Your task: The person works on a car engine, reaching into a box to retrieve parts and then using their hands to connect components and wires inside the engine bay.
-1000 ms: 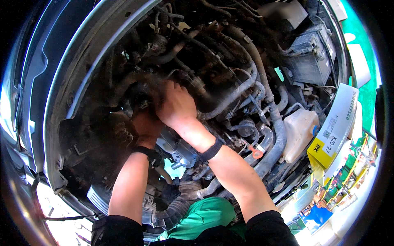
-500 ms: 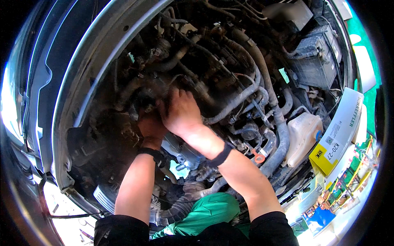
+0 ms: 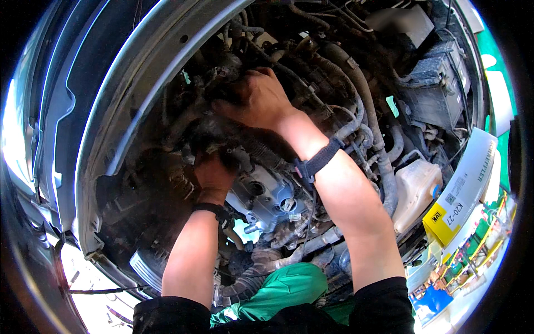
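My left hand reaches into the shaded engine bay, at the left side of a silver-grey metal engine casting. Its fingers vanish in shadow, so their grip is hidden. Farther in, my right hand is bent over dark parts, fingers curled and thumb stretched to the left. What lies inside its grasp is too dark to name. A ribbed dark hose runs between the two hands, over the casting. Both wrists wear black bands.
On the right stand a dark battery and a whitish plastic reservoir. A white and yellow box rests at the right edge. Grey pipes curve down the right side. The curved body rim bounds the left.
My right hand has moved away from my left hand, farther in and slightly right, uncovering more of the metal casting. My left hand stays nearly in place. The view has shifted slightly.
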A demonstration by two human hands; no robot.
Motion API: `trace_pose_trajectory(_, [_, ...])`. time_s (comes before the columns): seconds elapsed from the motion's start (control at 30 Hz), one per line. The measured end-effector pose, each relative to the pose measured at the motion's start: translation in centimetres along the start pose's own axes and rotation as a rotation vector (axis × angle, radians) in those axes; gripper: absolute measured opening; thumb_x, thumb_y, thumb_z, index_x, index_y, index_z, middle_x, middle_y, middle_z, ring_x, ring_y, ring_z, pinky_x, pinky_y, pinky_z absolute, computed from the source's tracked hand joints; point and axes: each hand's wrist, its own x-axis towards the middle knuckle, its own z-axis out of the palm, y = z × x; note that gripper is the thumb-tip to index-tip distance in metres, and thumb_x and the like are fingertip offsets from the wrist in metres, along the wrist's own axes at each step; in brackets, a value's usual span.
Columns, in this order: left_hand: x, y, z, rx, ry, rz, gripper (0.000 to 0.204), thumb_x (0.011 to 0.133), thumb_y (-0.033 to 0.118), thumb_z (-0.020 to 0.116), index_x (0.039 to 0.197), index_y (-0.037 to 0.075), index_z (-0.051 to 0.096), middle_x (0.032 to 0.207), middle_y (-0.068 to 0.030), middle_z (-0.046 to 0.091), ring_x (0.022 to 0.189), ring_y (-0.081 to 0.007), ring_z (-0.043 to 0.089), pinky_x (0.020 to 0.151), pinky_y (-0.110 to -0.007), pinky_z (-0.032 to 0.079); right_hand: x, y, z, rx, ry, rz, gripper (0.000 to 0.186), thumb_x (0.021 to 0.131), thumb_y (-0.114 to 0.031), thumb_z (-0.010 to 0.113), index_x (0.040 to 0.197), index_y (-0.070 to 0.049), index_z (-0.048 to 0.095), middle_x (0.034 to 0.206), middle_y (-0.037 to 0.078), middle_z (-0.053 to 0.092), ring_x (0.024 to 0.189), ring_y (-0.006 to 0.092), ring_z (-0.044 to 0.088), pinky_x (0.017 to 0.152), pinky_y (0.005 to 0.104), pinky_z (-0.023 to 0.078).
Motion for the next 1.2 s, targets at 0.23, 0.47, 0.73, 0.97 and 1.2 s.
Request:
trace_pose_trajectory(0.23, [-0.2,-0.2,0.2,-0.146,-0.034,0.001,0.05,0.081,0.04,0.066,0.12,0.008,0.063,0.119,-0.0188,0.065,0.107,-0.0409,0.062,0.096,-0.048,0.049,1.1,-0.8,1.3,-0.138,-0.096,0.099,0.046,0.075,-0.054,0.074,0.079,-0.008,0.075,0.073,0.014,0.068,0.082,0.0352,0.064,0.088,0.0482,0.043])
trace_pose_trajectory(0.47, [0.3,0.8,-1.9,-0.088,0.062,0.042,0.053,0.08,0.036,0.069,0.123,0.006,0.062,0.12,-0.0206,0.065,0.108,-0.0412,0.062,0.095,-0.048,0.05,1.8,0.3,2.2,-0.272,-0.166,0.073,0.036,0.085,-0.047,0.068,0.099,-0.016,0.076,0.089,0.017,0.072,0.086,0.037,0.068,0.081,0.0486,0.054])
trace_pose_trajectory(0.73, [0.3,0.0,-1.1,-0.179,0.055,0.004,0.047,0.08,0.033,0.069,0.118,0.006,0.064,0.106,-0.0221,0.069,0.101,-0.0391,0.064,0.088,-0.048,0.052,3.1,-3.0,-0.5,-0.461,-0.435,-0.003,0.031,0.092,-0.036,0.057,0.106,-0.013,0.072,0.097,0.017,0.071,0.094,0.0358,0.067,0.081,0.0493,0.049])
trace_pose_trajectory(0.97, [0.7,0.1,-0.4,-0.254,0.179,0.044,0.04,0.075,0.032,0.07,0.105,0.006,0.068,0.096,-0.0191,0.07,0.094,-0.0366,0.065,0.085,-0.045,0.053,3.1,-3.5,0.2,-0.678,-0.466,-0.135,0.034,0.099,-0.036,0.049,0.118,-0.013,0.067,0.096,0.018,0.071,0.087,0.0378,0.067,0.072,0.0478,0.053])
trace_pose_trajectory(1.2, [0.6,0.1,-0.2,-0.243,0.084,0.012,0.044,0.072,0.032,0.073,0.108,0.007,0.067,0.105,-0.019,0.067,0.1,-0.0358,0.064,0.088,-0.045,0.053,2.7,-3.3,-0.2,-0.083,-0.234,-0.196,0.029,0.095,-0.027,0.055,0.116,-0.013,0.069,0.097,0.019,0.07,0.083,0.038,0.067,0.069,0.0471,0.053])
